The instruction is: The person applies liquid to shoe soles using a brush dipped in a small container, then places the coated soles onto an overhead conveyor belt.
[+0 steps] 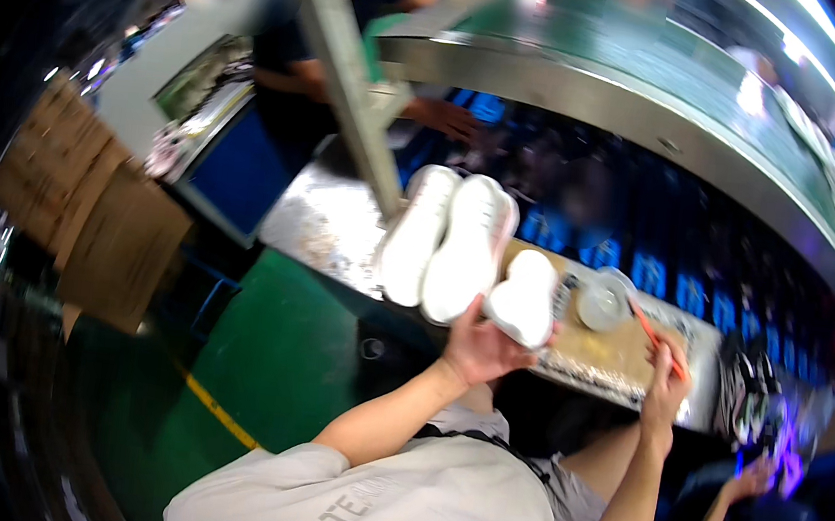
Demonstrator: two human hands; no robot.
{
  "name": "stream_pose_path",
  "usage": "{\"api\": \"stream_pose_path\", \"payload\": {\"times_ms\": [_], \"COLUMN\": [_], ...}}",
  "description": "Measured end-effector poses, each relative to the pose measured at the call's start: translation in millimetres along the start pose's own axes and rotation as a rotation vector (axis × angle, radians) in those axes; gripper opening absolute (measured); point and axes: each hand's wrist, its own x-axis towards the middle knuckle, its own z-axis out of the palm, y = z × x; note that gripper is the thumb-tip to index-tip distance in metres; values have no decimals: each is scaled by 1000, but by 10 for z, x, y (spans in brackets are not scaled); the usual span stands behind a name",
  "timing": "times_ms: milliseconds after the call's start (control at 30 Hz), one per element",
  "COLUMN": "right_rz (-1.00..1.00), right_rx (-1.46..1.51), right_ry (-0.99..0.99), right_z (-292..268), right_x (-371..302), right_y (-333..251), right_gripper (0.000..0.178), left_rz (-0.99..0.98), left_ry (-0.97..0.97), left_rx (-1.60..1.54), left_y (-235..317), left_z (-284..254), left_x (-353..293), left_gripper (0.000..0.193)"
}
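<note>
My left hand (pixel 489 350) is closed on the lower end of a white shoe sole (pixel 527 293), tilted up over the near edge of the bench. In my right hand (pixel 665 385) is a thin brush (pixel 648 330) with an orange-red handle. Its tip reaches the rim of a translucent plastic cup (pixel 603 304), which holds something pale. Left of the held sole lie more white shoe soles, one long sole (pixel 417 240) beside another sole (pixel 465 255), close together. The brush's bristles are too small to make out.
The cup stands on a tan board (pixel 594 363) on the metal bench (pixel 321 216). A slanted post (pixel 345 73) rises at the left. Behind runs a conveyor (pixel 606 73). Across the bench a person's hand (pixel 446 118) reaches in; another person's hand (pixel 750 480) works at the right. Cardboard boxes (pixel 119 232) stand left.
</note>
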Motion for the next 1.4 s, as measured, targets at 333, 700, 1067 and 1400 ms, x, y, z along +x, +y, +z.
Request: {"api": "stream_pose_path", "payload": {"times_ms": [333,700,1067,1400], "right_rz": [46,-71,83,27], "right_rx": [103,-138,-209,-264], "right_ry": [-124,-406,-430,-568], "right_z": [-20,308,573,379], "right_x": [-5,209,-166,-324], "right_y": [-193,-213,-459,-503], "right_gripper": [26,23,19,20], "left_rz": [-139,-157,-54,-214], "left_ry": [-49,-14,170,108], "left_rx": [225,444,249,385], "left_y": [14,-117,-311,-37], "left_z": [-326,-421,-398,-531], "left_x": [171,370,348,191], "left_gripper": [90,78,72,72]}}
